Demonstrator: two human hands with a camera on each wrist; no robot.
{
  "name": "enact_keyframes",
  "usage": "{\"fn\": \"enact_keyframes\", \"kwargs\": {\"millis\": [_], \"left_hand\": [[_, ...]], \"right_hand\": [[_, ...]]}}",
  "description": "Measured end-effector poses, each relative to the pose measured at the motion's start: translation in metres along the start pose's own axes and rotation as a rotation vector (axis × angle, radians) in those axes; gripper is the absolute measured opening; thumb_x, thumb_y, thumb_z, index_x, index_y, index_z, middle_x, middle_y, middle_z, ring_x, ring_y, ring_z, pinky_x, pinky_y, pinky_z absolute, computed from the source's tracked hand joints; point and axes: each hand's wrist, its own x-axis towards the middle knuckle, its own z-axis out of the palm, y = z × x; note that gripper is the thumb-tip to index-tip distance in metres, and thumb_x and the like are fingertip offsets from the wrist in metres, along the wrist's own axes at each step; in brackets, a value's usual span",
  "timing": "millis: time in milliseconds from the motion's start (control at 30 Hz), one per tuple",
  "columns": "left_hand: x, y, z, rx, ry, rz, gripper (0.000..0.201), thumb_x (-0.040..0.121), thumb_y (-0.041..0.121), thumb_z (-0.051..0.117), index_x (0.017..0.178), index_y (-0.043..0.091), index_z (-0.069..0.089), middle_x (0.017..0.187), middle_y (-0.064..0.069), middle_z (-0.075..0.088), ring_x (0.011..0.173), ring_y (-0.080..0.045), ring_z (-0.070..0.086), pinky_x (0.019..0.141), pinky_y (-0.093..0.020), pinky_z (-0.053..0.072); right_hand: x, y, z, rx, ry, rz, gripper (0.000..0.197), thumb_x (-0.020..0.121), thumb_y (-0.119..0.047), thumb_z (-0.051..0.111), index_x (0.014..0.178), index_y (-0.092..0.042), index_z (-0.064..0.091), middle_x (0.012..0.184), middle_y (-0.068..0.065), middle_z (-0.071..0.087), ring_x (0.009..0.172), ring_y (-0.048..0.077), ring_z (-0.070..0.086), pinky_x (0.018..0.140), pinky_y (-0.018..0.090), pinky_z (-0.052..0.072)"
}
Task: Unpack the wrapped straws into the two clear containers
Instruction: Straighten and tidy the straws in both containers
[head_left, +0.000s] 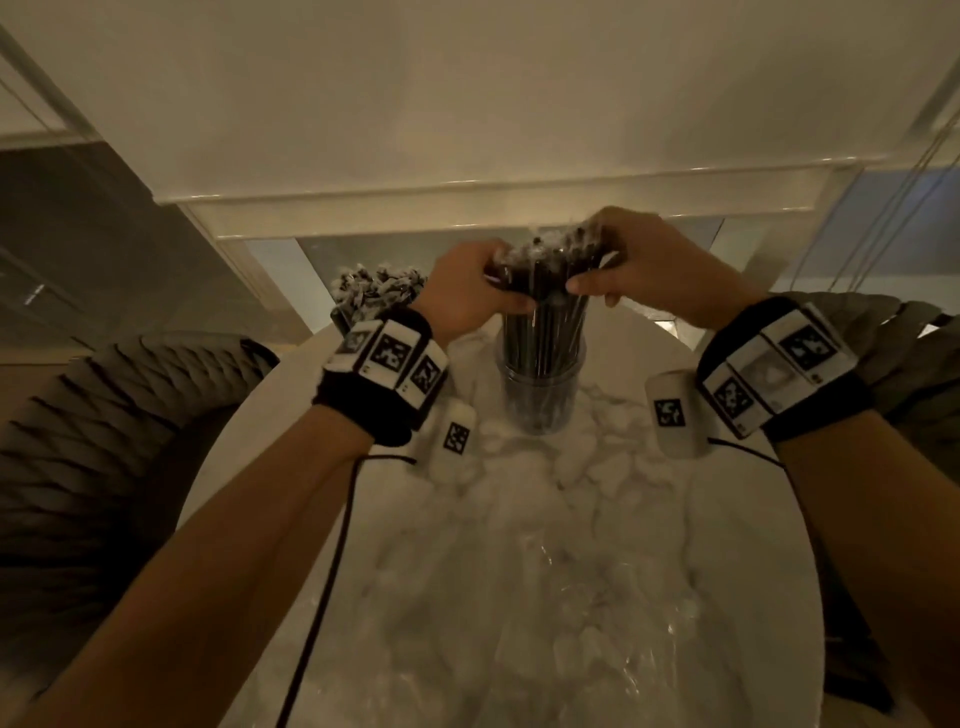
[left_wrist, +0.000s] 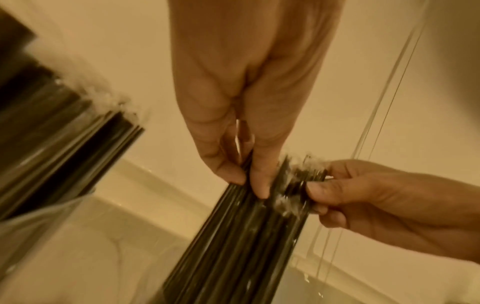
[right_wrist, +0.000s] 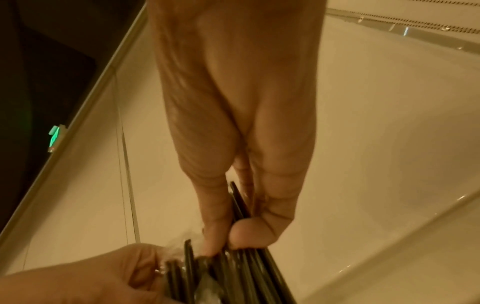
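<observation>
A bundle of dark straws in clear wrappers (head_left: 545, 317) stands upright in a clear container (head_left: 540, 400) at the table's middle. My left hand (head_left: 506, 280) grips the bundle's top from the left. My right hand (head_left: 597, 260) pinches the top from the right. In the left wrist view my left hand (left_wrist: 248, 183) holds the straws (left_wrist: 233, 236) between thumb and fingers, and the right hand (left_wrist: 337, 195) pinches the wrapper ends. In the right wrist view my right hand (right_wrist: 230, 240) squeezes the straw tops (right_wrist: 246, 277). A second clear container (head_left: 363, 306), full of straws, stands behind on the left.
The round white marble table (head_left: 753, 571) carries crumpled clear plastic wrap (head_left: 571, 597) in front of the container. Woven dark chairs stand at the left (head_left: 104, 441) and right (head_left: 909, 364). A white ledge (head_left: 467, 197) runs just behind the table.
</observation>
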Motion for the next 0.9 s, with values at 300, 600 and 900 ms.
{"fn": "enact_keyframes", "kwargs": {"millis": [300,600,900], "left_hand": [[-0.025,-0.016,0.022,0.051,0.185,-0.018,0.034,0.095,0.007,0.047,0.129,0.01,0.048,0.124,-0.015,0.055,0.106,-0.028,0.06,0.095,-0.044,0.05],[-0.043,-0.021,0.068,0.151,0.14,-0.06,0.059,0.078,0.037,0.067,0.124,0.005,0.047,0.118,-0.015,0.053,0.108,-0.032,0.048,0.091,-0.04,0.042],[-0.017,0.005,0.028,0.217,0.017,0.003,0.033,0.095,0.016,0.051,0.126,0.006,0.049,0.125,-0.016,0.059,0.116,-0.03,0.055,0.079,-0.02,0.033]], "right_hand": [[-0.012,0.025,0.008,0.091,0.046,0.176,0.068,0.074,-0.006,0.076,0.131,-0.018,0.041,0.116,0.01,0.052,0.071,0.02,0.063,0.063,0.029,0.054],[-0.019,0.03,0.042,-0.076,0.013,0.094,0.022,0.094,-0.017,0.054,0.113,-0.009,0.059,0.107,0.012,0.066,0.074,0.019,0.064,0.052,0.017,0.051],[-0.011,0.003,0.023,-0.19,-0.043,0.098,0.015,0.093,-0.009,0.05,0.108,-0.008,0.053,0.088,-0.003,0.054,0.089,0.02,0.051,0.076,0.028,0.036]]}}
